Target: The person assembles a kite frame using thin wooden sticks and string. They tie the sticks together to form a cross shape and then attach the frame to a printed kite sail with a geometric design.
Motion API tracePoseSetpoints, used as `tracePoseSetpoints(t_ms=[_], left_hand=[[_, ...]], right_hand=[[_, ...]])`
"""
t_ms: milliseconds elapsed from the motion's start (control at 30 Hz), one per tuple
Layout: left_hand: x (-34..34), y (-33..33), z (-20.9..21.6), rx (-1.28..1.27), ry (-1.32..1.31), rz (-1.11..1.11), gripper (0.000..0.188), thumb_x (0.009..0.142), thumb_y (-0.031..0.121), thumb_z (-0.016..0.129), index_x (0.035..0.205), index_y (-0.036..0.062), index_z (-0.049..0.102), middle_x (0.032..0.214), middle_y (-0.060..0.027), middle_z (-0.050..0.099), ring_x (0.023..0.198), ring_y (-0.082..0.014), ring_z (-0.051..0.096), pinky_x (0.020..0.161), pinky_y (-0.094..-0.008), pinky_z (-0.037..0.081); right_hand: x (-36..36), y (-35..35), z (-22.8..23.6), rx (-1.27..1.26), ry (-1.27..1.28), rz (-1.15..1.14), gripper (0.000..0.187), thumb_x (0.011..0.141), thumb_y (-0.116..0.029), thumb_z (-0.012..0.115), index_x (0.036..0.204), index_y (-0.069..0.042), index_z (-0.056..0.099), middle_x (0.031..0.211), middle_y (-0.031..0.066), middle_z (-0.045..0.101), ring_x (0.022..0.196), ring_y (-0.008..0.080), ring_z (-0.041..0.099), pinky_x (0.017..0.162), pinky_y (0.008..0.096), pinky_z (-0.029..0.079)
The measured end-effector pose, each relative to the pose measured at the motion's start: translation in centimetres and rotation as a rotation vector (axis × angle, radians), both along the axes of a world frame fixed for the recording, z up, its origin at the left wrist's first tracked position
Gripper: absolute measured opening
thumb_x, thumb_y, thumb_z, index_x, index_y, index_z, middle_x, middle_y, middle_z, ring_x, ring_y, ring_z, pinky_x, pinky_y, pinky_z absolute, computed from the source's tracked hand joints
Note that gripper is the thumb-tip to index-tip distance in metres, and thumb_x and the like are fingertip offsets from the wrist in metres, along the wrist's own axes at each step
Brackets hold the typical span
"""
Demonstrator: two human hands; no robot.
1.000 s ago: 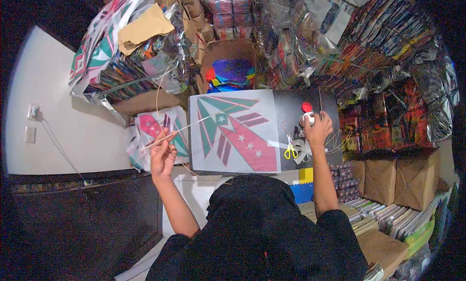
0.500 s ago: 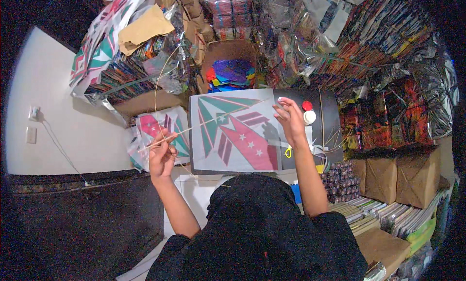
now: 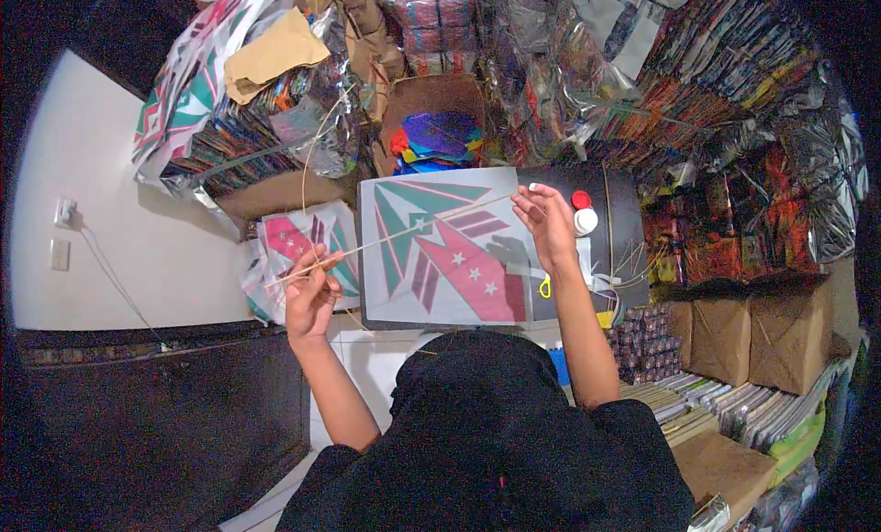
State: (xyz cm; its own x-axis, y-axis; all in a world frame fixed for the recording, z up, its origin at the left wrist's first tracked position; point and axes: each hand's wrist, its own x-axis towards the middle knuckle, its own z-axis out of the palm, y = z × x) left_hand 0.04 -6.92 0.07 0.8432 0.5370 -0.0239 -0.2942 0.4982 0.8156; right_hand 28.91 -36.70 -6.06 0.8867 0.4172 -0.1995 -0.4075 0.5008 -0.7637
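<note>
Hands held a thin bamboo stick (image 3: 385,238) over the printed kite sheet (image 3: 440,247) at frame centre: left hand (image 3: 310,293) pinched its lower end, right hand (image 3: 546,222) gripped near the tip. Best kept straight along the diagonal, pressed evenly.

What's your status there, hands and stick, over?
Left hand pinching thin bamboo stick by its end. Right hand at the stick's far end, over the printed kite sheet. Yellow scissors beside the sheet.
</note>
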Motion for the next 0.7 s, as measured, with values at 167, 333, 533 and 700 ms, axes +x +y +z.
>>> tracePoseSetpoints(t_ms=[167, 333, 533, 700], left_hand=[[0.12, -0.21, 0.21, -0.005, -0.003, 0.004, 0.047, 0.091, 0.005, 0.066, 0.135, -0.0037, 0.053, 0.123, -0.0288, 0.063, 0.075, -0.0173, 0.068, 0.067, -0.0305, 0.055], [0.18, -0.39, 0.22, -0.008, -0.005, 0.009, 0.045, 0.091, 0.005, 0.067, 0.133, -0.0045, 0.055, 0.121, -0.029, 0.064, 0.074, -0.0169, 0.068, 0.065, -0.0302, 0.054], [0.06, -0.42, 0.11, -0.014, -0.003, 0.013, 0.045, 0.091, 0.005, 0.067, 0.133, -0.0042, 0.055, 0.121, -0.0291, 0.064, 0.074, -0.0169, 0.068, 0.064, -0.0298, 0.054], [-0.22, -0.47, 0.0, -0.02, -0.025, 0.001, 0.045, 0.091, 0.005, 0.067, 0.133, -0.0026, 0.055, 0.121, -0.029, 0.064, 0.074, -0.0166, 0.068, 0.065, -0.0299, 0.054]], right_hand=[[-0.06, 0.11, -0.11, -0.025, -0.022, -0.013, 0.022, 0.1, -0.015, 0.05, 0.117, -0.002, 0.054, 0.121, 0.0173, 0.063, 0.112, 0.0292, 0.064, 0.1, 0.0399, 0.051], [-0.21, 0.19, -0.37, -0.047, -0.067, -0.021, 0.023, 0.102, -0.017, 0.049, 0.118, -0.001, 0.055, 0.119, 0.0162, 0.064, 0.11, 0.0276, 0.065, 0.098, 0.038, 0.052], [-0.3, 0.22, -0.61, -0.099, -0.123, -0.032, 0.023, 0.102, -0.015, 0.049, 0.118, 0.0, 0.056, 0.115, 0.0145, 0.065, 0.108, 0.026, 0.067, 0.097, 0.0367, 0.053], [-0.27, 0.3, -0.89, -0.146, -0.129, -0.039, 0.024, 0.101, -0.012, 0.049, 0.119, 0.002, 0.056, 0.111, 0.0148, 0.065, 0.106, 0.0257, 0.067, 0.098, 0.0374, 0.052]])
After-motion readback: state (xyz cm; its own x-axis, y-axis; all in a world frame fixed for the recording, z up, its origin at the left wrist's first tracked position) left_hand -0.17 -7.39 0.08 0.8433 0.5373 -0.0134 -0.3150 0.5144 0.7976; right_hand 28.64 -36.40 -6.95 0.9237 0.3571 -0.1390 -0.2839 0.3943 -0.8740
